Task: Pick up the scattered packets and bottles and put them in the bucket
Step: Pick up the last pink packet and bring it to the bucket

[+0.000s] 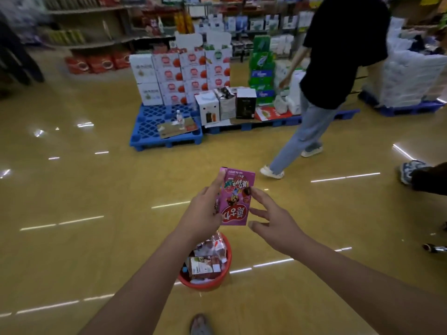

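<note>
A pink snack box (235,199) is held upright in front of me, well above the floor. My left hand (205,211) grips its left edge. My right hand (273,223) is beside the box's right edge with fingers spread, one fingertip touching the box. Below my arms a red bucket (223,278) stands on the yellow floor with several packets and boxes inside. A dark bottle (435,249) lies on the floor at the far right edge. A clear bottle (180,119) stands on a blue pallet farther ahead.
Blue pallets (150,134) with stacked cartons stand ahead. A person in a black shirt and jeans (312,122) walks past on the right. Another person's shoe (408,171) shows at the right edge. Store shelves line the back. My foot (200,325) is at the bottom.
</note>
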Demonstrator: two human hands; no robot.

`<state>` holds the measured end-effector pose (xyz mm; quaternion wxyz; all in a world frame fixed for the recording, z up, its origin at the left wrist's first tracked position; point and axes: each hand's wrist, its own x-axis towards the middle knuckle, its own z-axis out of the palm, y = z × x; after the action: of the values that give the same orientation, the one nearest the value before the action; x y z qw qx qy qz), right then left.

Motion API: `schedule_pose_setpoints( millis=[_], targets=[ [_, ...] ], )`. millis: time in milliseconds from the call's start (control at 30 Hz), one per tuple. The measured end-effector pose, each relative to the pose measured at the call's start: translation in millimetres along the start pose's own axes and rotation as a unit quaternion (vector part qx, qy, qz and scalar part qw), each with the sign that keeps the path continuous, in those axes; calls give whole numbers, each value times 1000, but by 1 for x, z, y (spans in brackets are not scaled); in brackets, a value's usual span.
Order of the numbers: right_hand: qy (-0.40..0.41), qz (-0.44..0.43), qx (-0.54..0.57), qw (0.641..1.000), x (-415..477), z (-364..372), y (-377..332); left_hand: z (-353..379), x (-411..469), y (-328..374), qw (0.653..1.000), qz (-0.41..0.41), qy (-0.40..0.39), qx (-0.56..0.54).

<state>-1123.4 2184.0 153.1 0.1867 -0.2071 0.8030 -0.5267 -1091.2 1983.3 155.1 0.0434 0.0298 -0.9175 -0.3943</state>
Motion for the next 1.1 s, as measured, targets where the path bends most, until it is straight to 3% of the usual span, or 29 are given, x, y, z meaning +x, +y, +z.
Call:
schedule_pose_setpoints(
  millis=[633, 1100],
  targets=[
    [-78, 72, 26, 994, 200, 115, 27, -54, 106, -192, 997, -69, -17, -22],
    [-133, 102, 24, 986, 275, 163, 95, -24, 126, -289, 988, -134, -26, -74]
  ],
)
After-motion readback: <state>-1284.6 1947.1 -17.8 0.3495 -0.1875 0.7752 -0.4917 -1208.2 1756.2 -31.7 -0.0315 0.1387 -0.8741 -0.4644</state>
